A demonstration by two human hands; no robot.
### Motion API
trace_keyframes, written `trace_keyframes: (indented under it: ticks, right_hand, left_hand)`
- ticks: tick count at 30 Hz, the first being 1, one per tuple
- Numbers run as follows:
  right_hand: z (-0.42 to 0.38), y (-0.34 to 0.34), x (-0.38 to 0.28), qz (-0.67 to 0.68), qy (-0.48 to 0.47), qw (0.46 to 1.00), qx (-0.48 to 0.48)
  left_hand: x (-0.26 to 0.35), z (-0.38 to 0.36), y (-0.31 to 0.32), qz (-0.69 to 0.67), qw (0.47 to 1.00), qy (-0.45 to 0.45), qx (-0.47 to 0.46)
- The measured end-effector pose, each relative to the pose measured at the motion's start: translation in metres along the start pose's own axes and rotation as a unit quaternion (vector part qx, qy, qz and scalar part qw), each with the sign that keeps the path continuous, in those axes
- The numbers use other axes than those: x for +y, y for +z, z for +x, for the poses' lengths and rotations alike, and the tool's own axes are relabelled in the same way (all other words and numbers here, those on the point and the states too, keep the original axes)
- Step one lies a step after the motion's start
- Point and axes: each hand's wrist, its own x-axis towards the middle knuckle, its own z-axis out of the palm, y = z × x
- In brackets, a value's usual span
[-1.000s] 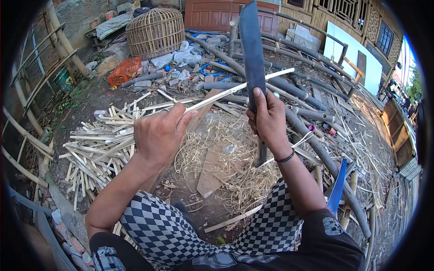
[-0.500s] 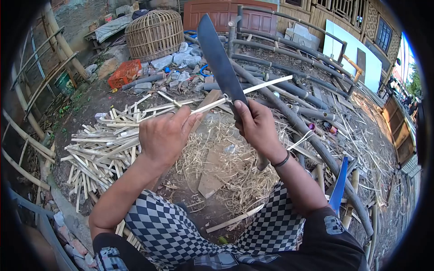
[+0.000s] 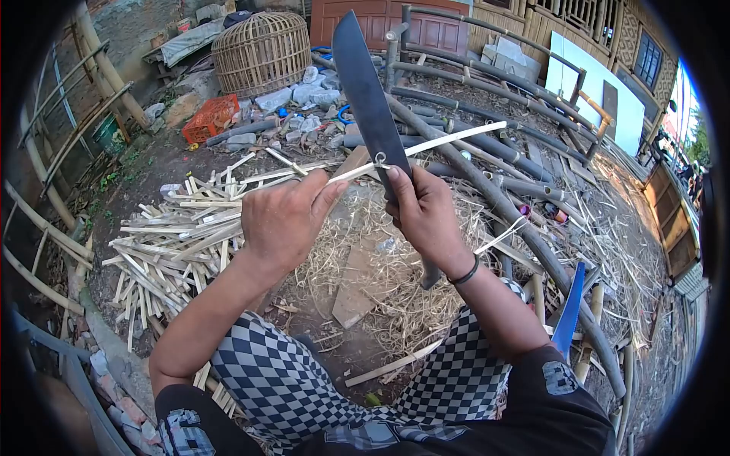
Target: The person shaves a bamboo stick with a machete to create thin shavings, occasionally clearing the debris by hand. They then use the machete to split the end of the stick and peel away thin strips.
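Note:
My right hand (image 3: pixel 426 216) is closed around the handle of a machete (image 3: pixel 368 95), whose broad dark blade points up and away from me. My left hand (image 3: pixel 285 216) pinches a thin pale bamboo strip (image 3: pixel 449 139) that runs behind the blade and out to the upper right. Where blade and strip meet, a small curled shaving (image 3: pixel 380 159) stands up. My right thumb lies close to this crossing. Beneath my hands, curly shavings (image 3: pixel 403 304) cover the ground around a flat board (image 3: pixel 354 292).
On the left lies a heap of split bamboo strips (image 3: pixel 179 243). A blue saw-like blade (image 3: pixel 569 315) leans at the right beside long bamboo poles (image 3: pixel 502 205). Farther back are a woven cage (image 3: pixel 260 57), an orange crate (image 3: pixel 211 119) and rubble (image 3: pixel 304 95).
The strip's far end reaches farther to the upper right and bows more. A shaving has curled up larger at the blade. My right hand has shifted slightly left and down.

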Motion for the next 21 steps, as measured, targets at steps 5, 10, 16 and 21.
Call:
trace_keyframes:
  ticks: [5, 10, 16, 21]
  right_hand:
    - [0.008, -0.017, -0.011, 0.091, 0.068, 0.994, -0.008]
    - [-0.012, 0.006, -0.008, 0.093, 0.079, 0.992, -0.045]
    - [0.002, -0.019, -0.017, 0.157, 0.153, 0.97, -0.1]
    - [0.005, -0.026, -0.013, 0.301, 0.25, 0.907, -0.154]
  left_hand:
    - [-0.001, 0.005, -0.002, -0.013, 1.0, 0.003, -0.001]
    - [-0.002, 0.0, 0.001, -0.021, 1.0, 0.01, 0.007]
    - [-0.005, 0.003, -0.002, -0.078, 0.994, -0.012, -0.08]
    - [-0.022, -0.002, 0.003, -0.123, 0.985, 0.024, -0.119]
